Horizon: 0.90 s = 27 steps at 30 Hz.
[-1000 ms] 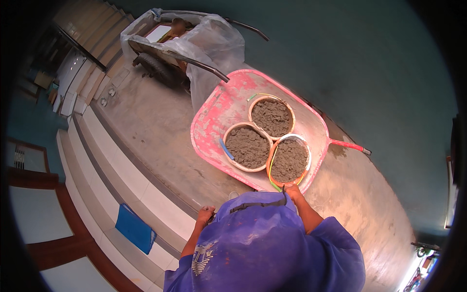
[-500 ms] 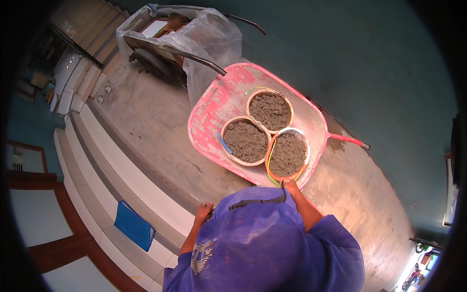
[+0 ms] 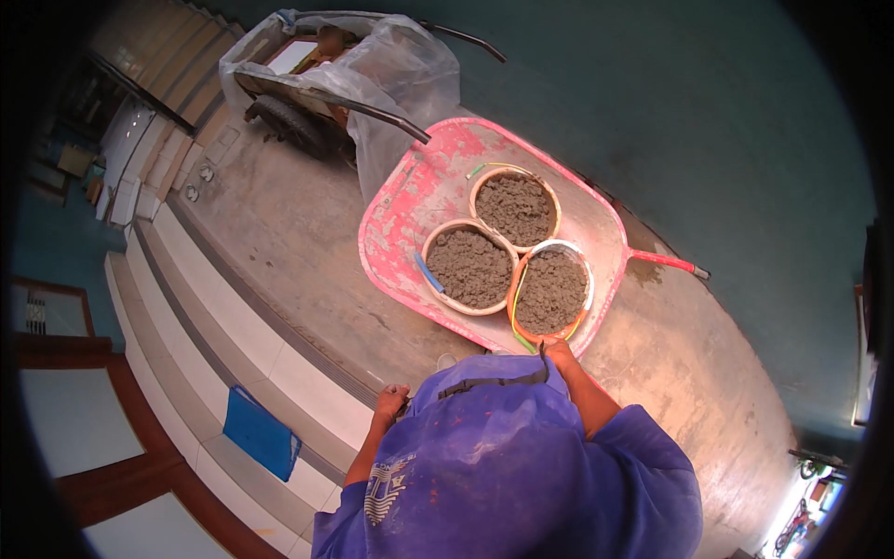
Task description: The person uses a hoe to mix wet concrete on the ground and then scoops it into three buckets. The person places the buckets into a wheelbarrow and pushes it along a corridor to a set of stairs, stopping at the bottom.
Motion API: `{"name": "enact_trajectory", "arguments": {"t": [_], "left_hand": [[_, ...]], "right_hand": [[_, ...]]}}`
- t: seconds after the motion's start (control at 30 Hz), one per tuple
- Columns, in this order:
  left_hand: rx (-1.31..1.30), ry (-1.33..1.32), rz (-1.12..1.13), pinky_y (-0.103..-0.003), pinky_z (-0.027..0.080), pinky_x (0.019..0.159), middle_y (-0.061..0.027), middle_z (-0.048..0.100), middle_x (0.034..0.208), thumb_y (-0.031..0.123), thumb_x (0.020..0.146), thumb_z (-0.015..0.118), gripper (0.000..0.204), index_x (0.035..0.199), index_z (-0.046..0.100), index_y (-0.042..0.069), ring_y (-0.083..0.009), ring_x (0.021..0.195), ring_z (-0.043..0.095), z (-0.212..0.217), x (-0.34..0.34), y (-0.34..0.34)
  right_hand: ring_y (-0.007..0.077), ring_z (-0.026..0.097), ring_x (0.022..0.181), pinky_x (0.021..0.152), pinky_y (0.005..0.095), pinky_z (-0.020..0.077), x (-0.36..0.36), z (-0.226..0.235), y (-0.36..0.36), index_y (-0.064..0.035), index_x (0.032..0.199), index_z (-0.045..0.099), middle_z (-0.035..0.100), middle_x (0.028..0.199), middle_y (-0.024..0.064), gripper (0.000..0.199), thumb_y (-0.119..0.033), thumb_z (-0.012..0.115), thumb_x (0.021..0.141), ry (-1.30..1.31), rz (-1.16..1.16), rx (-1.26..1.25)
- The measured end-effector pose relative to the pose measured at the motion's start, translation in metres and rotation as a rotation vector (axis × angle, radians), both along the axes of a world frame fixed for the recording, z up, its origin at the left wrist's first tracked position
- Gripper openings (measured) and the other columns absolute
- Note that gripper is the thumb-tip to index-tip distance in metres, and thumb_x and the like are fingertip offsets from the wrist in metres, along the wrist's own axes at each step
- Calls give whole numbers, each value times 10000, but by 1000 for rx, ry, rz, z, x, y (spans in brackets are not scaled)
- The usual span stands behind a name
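Observation:
My right hand is closed at the near rim of an orange bucket. The end of a black strap, which crosses the purple shirt I wear, runs up into that hand. My left hand is curled at my left side, over the steps, against something dark that I cannot make out. The orange bucket holds grey wet mortar, and its handle has a green grip. Two pale buckets of the same mortar, a left one and a far one, stand against it in a pink wheelbarrow.
A second cart draped in clear plastic stands beyond the wheelbarrow, its dark handles reaching toward it. Tiled steps curve along the left, with a blue folder-like object on them. A red wheelbarrow handle sticks out right, near a green wall.
The view has shifted very slightly. Both hands, the strap and the buckets keep their places relative to one another.

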<state>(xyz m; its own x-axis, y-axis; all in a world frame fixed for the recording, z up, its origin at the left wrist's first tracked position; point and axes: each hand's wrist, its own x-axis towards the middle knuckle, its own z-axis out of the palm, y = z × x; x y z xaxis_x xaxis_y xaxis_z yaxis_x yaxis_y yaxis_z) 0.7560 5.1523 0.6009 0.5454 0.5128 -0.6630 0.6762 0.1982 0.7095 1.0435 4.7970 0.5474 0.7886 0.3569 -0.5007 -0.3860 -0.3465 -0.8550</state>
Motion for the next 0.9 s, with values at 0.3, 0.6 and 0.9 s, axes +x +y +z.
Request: {"name": "enact_trajectory", "arguments": {"t": [0.3,0.6,0.9], "left_hand": [[44,44,-54,-285,381,436,-41,559,647,293,864,638,240,796,545,83,-124,506,492,17,18,-12],[49,99,-21,-315,448,490,-75,606,706,318,853,658,293,870,582,36,-166,555,540,2,1,-7],[373,103,-579,-373,517,690,-131,683,873,428,869,570,425,1025,652,41,-271,696,644,-32,-6,10]], "right_hand": [[126,557,636,582,293,459,25,-23,-18,-5,822,633,620,713,40,126,-122,592,847,-265,293,-256],[184,588,593,544,349,447,16,14,2,-9,703,626,604,614,100,287,-246,513,820,-300,321,-290],[197,495,594,544,374,407,14,6,-2,-36,695,567,537,644,67,248,-115,423,881,4,100,128]]}}
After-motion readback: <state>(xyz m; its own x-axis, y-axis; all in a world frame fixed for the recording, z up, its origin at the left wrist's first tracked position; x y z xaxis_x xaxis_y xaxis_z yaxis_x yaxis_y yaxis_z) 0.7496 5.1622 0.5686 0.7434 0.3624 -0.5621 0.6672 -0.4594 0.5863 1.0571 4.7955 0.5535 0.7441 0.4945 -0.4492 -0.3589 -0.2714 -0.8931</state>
